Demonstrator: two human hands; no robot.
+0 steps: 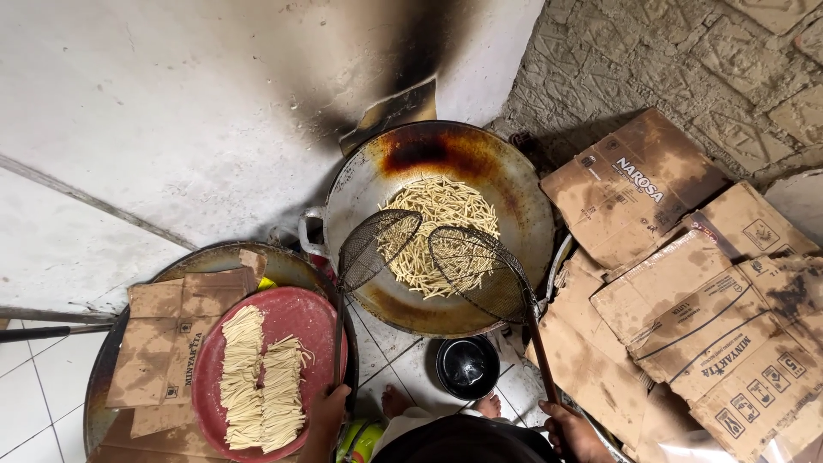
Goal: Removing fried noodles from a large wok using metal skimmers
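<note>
A large metal wok [514, 193] holds hot oil with pale dough sticks [439, 225] frying in it. My left hand [327, 415] grips the long handle of a wire mesh skimmer [375, 243] held over the wok's left side. My right hand [573, 430] grips the wooden handle of a second mesh skimmer [477, 271] over the wok's near side. Both skimmers hover above the sticks. A red round tray [310, 319] at lower left carries two rows of raw dough sticks [261, 379].
The red tray rests on cardboard inside a big round metal pan [105, 369]. Oil-stained flattened cardboard boxes [703, 309] cover the floor on the right. A small black pot [467, 367] stands on the tiles near my bare feet. A soot-marked white wall is behind the wok.
</note>
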